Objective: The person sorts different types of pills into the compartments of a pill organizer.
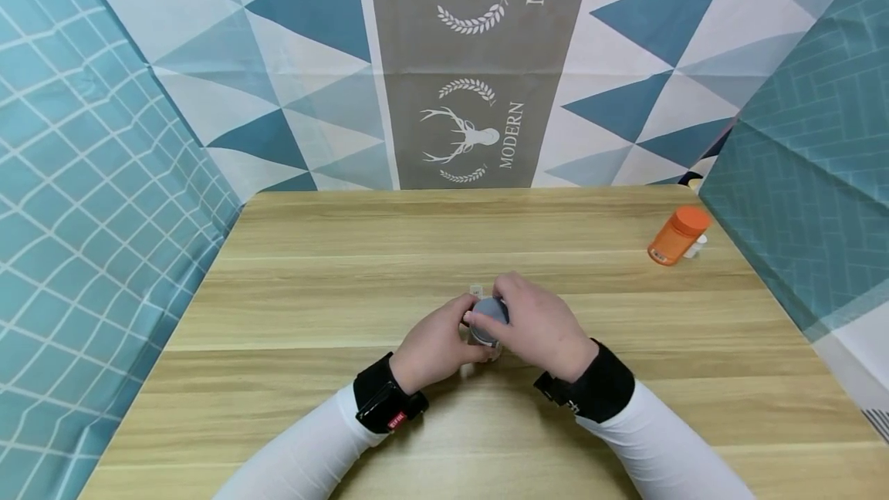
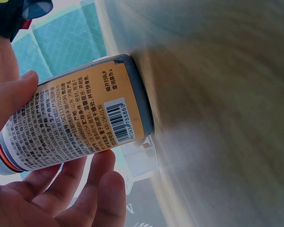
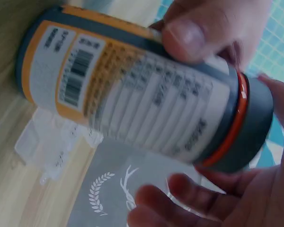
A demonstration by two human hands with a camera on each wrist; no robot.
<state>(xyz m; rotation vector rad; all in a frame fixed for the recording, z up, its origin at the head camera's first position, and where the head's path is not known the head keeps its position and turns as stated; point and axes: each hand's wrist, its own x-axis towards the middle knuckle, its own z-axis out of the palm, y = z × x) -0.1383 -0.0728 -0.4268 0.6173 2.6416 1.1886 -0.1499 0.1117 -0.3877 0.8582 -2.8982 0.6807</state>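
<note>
A person's two bare hands meet over a dark grey cylindrical bottle with an orange-and-white printed label point(image 2: 75, 116), which stands near the middle of a pale, wood-grained table point(image 1: 326, 276). The left hand point(image 1: 434, 342) is wrapped around the bottle's body, its thumb on one side and its fingers on the other. The right hand point(image 1: 542, 326) grips the round, flat-topped grey lid point(image 1: 489, 309), its thumb lying across the near edge and its fingers curled over the far side. A glossy orange-red ring point(image 3: 242, 97) circles the bottle just under the lid, and a barcode shows near its base. Just behind the bottle is a small clear plastic case with dark lettering point(image 3: 49, 146), mostly hidden by the hands in the head view. Both wrists wear black bands over white sleeves. Well apart, toward the table's far right corner, stands a bright orange bottle with an orange cap point(image 1: 677, 236), partly covering a small white container point(image 1: 697, 246). Behind the table hangs a cloth patterned with blue and white triangles point(image 1: 312, 21) and a grey deer-print panel point(image 1: 479, 52).
</note>
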